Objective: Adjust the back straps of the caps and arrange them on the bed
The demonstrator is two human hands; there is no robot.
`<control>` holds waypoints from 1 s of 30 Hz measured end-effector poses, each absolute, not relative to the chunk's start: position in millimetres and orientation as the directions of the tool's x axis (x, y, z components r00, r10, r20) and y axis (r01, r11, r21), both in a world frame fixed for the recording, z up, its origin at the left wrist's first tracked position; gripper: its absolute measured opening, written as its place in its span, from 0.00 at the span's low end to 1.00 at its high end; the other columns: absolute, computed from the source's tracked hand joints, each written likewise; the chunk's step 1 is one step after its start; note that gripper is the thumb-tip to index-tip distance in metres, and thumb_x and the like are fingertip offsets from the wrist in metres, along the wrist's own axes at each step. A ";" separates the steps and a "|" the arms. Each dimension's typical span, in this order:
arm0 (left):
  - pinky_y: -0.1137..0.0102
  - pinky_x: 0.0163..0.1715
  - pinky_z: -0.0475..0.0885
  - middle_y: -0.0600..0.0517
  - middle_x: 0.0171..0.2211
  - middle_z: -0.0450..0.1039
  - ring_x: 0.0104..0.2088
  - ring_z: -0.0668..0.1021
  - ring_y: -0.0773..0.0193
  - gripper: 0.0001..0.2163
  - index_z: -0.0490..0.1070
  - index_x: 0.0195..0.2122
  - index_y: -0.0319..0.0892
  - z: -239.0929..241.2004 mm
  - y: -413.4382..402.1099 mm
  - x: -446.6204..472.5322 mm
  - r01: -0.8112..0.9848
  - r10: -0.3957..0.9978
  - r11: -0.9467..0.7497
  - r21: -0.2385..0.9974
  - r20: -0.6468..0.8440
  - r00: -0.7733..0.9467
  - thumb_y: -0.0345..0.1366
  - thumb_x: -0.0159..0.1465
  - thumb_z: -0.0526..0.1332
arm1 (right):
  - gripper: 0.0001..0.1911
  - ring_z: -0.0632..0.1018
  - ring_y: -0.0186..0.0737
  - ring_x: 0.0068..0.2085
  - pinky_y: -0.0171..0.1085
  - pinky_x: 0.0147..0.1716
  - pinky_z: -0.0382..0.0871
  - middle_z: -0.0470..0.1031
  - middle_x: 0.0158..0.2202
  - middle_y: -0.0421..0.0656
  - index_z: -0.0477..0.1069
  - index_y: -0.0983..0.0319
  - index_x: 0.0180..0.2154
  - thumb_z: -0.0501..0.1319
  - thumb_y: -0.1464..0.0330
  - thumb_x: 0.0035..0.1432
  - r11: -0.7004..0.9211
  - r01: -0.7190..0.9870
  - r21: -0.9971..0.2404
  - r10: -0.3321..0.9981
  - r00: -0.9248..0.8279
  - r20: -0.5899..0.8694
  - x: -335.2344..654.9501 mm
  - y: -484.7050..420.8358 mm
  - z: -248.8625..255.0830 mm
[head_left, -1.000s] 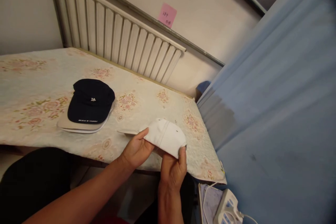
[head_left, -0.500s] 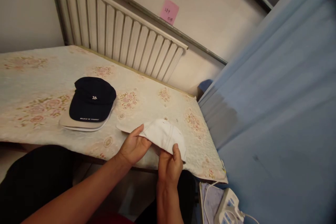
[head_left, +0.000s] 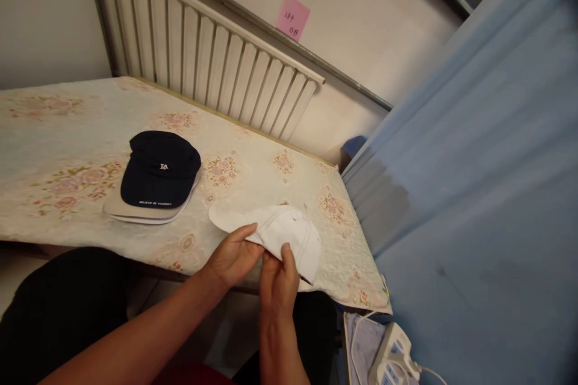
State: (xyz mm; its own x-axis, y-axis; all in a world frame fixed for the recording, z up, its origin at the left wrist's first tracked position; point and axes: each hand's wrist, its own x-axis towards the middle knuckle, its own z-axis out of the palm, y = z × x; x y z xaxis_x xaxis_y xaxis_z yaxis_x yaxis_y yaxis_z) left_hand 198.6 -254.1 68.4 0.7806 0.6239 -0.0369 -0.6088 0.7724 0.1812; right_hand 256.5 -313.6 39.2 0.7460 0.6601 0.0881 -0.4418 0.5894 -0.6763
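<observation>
A white baseball cap is held over the near edge of the table, its brim pointing left. My left hand grips its lower edge close to the brim, thumb on the outside. Further right along the same edge, my right hand pinches the cap with its thumb outside and its fingers tucked underneath, partly hidden. To the left lies a stack of caps, with a navy cap bearing white lettering on top. Below it show the beige brim of another cap and a white edge.
The table wears a floral cloth. Behind it stands a white radiator against the wall, with a pink note above. A blue curtain hangs at the right. A power strip with cables sits at the lower right.
My right hand has slid left along the cap's edge, closer to my left hand. The white cap has turned a little, so more of its brim and crown shows. The stack stays put.
</observation>
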 end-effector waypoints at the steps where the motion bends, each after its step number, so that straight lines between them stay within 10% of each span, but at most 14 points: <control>1: 0.56 0.60 0.62 0.41 0.52 0.73 0.54 0.73 0.52 0.26 0.52 0.65 0.34 67.5 -253.5 197.3 -0.617 0.628 0.768 0.171 -0.014 0.778 0.24 0.64 0.49 | 0.30 0.66 0.42 0.61 0.53 0.62 0.56 0.64 0.62 0.44 0.53 0.55 0.63 0.55 0.69 0.60 0.592 -0.454 -0.666 0.664 0.743 0.084 258.0 -313.4 38.5; 10: 0.52 0.63 0.52 0.44 0.59 0.66 0.64 0.59 0.49 0.24 0.57 0.64 0.42 68.9 -244.3 178.5 -0.678 0.628 0.727 0.106 0.297 0.720 0.39 0.66 0.53 | 0.29 0.69 0.42 0.59 0.55 0.59 0.59 0.66 0.60 0.43 0.54 0.52 0.62 0.54 0.71 0.61 0.603 -0.541 -0.586 0.722 0.682 0.113 279.1 -323.8 44.9; 18: 0.53 0.64 0.42 0.42 0.62 0.61 0.66 0.51 0.46 0.42 0.58 0.63 0.39 62.3 -238.9 165.0 -0.590 0.469 0.800 0.111 0.497 0.730 0.66 0.56 0.49 | 0.22 0.71 0.43 0.58 0.53 0.61 0.57 0.74 0.54 0.45 0.67 0.58 0.55 0.57 0.68 0.58 0.581 -0.621 -0.526 0.738 0.674 0.021 299.2 -332.4 40.7; 30: 0.53 0.62 0.52 0.37 0.56 0.69 0.62 0.63 0.45 0.40 0.58 0.63 0.35 46.7 -230.2 161.1 -0.506 0.457 0.860 0.057 0.352 0.817 0.63 0.60 0.44 | 0.21 0.71 0.42 0.58 0.51 0.62 0.56 0.76 0.51 0.46 0.70 0.61 0.52 0.59 0.66 0.55 0.521 -0.676 -0.521 0.743 0.660 -0.114 322.8 -339.8 24.0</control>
State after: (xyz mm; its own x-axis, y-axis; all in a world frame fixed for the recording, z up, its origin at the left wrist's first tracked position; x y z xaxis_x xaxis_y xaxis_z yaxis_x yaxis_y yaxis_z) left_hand 161.1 -230.2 46.7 0.8167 0.4572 0.3521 -0.5063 0.8605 0.0569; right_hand 322.8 -339.8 24.0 0.6597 0.7429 -0.1137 -0.6761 0.5206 -0.5215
